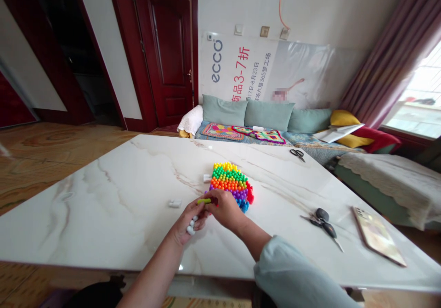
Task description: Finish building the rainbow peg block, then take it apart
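Observation:
My left hand (192,219) is closed round several small white rounded pieces (191,227). Between its thumb and fingers sits a short yellow-green stick-like piece (204,201). My right hand (225,209) meets the left one at the right end of that piece, its fingers pinched together; what lies between its fingertips is hidden. Just behind the hands is a cluster of bright round-headed pieces (228,175) in bands of yellow, green, orange, purple, blue and red. My right hand covers its near edge. White cylinder-like pieces (175,203) lie left of my hands, and another white piece (207,178) touches or nearly touches the cluster.
The marble-patterned table (113,207) carries a bunch of keys (323,223) and a phone (378,235) at the right. Black-handled scissors (296,154) rest near the far right edge. A sofa with pale green cushions (268,114) stands behind the table.

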A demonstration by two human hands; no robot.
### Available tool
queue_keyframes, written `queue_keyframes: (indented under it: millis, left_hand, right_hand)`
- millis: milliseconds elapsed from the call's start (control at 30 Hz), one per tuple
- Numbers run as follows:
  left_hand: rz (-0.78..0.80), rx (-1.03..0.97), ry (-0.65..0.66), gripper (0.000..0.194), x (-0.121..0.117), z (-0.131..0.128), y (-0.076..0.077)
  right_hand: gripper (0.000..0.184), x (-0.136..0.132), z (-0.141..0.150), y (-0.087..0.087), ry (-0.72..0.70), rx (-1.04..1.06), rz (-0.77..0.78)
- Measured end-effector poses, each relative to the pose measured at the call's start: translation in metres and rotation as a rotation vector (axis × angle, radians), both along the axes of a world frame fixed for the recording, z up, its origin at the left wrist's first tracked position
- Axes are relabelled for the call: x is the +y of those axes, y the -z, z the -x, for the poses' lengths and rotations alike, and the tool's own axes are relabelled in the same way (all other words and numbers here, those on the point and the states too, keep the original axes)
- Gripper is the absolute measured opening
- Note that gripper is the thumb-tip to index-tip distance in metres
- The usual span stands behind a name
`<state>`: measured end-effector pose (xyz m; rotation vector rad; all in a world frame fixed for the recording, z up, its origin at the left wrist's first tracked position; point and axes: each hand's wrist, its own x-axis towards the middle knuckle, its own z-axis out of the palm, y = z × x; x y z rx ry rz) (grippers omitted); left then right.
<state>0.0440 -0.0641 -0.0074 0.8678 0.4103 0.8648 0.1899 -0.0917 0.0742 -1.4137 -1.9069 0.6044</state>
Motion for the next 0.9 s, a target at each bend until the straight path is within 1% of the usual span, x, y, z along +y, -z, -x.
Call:
queue_keyframes:
  millis: [100,167,300,400,467,533,600,667,733,800,900]
  left_hand:
    - [0.011,0.03,-0.025,0.027,0.001,-0.001,0.002]
    - [0.013,0.061,-0.059,0.027,0.001,-0.002,0.003]
    - [-0.023,0.111,-0.146,0.032,-0.001,-0.003,0.001]
    - [-0.025,0.1,-0.229,0.033,-0.001,-0.003,-0.002]
    - [-0.017,0.079,-0.279,0.033,-0.001,-0.002,-0.005]
    - [-0.02,0.06,-0.291,0.033,-0.001,-0.002,-0.007]
    - [-0.026,0.047,-0.278,0.034,-0.001,-0.002,-0.008]
    - [-0.026,0.041,-0.269,0.037,-0.001,-0.002,-0.008]
    - [-0.024,0.044,-0.267,0.04,0.0,-0.003,-0.007]
    - [-0.025,0.051,-0.267,0.041,0.001,-0.003,-0.007]
    - [-0.03,0.058,-0.26,0.042,0.002,-0.003,-0.006]
  right_hand:
    - [0.03,0.001,-0.004,0.0,0.024,-0.011,-0.026]
    - [0.027,0.0,-0.005,-0.001,0.045,-0.018,-0.031]
    - [0.022,-0.002,-0.004,-0.006,0.076,0.007,0.003]
    - [0.016,0.003,-0.014,-0.009,0.097,0.043,0.002]
    - [0.015,0.011,-0.032,-0.009,0.185,0.021,-0.058]
    - [0.018,0.021,-0.058,-0.006,0.349,-0.062,-0.133]
    - [0.025,0.03,-0.087,0.0,0.491,-0.182,-0.144]
    - [0.03,0.036,-0.113,0.007,0.579,-0.273,-0.077]
    - [0.028,0.04,-0.13,0.012,0.635,-0.316,0.026]
    - [0.03,0.043,-0.138,0.015,0.639,-0.342,0.119]
    - [0.031,0.048,-0.137,0.016,0.614,-0.387,0.213]
